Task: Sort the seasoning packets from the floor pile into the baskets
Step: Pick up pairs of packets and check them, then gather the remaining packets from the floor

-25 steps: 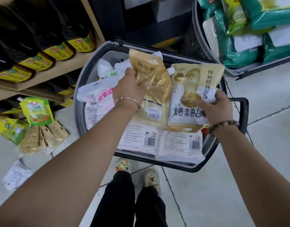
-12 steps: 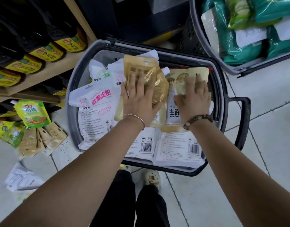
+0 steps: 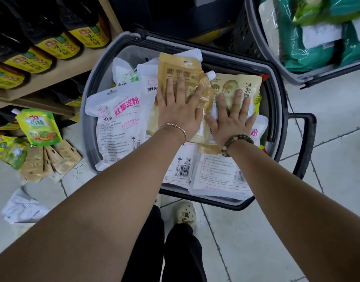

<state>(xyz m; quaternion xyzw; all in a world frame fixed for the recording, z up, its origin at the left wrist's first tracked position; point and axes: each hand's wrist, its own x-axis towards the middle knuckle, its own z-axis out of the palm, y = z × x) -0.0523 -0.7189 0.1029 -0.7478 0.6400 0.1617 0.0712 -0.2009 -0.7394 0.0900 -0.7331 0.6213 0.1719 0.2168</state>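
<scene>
Your left fingers [image 3: 181, 88] lie straight and spread, flat on a tan packet [image 3: 181, 64]; they grasp nothing. Your right fingers [image 3: 238, 100] lie the same way on a pale packet [image 3: 234, 83] just beside it, at 3 o'clock. The left hand [image 3: 178, 112] and right hand [image 3: 231, 121] press these packets onto the white packets [image 3: 118, 119] that fill the grey basket [image 3: 93, 82]. Judge this step as placement: the load is being settled.

The floor pile [image 3: 38, 151] lies at 9 o'clock of the basket, below the shelf [image 3: 53, 78]. A second basket [image 3: 276, 66] holding green packets stands at 1 o'clock. Next, lift both hands, reach to 9 o'clock, and take packets of one type.
</scene>
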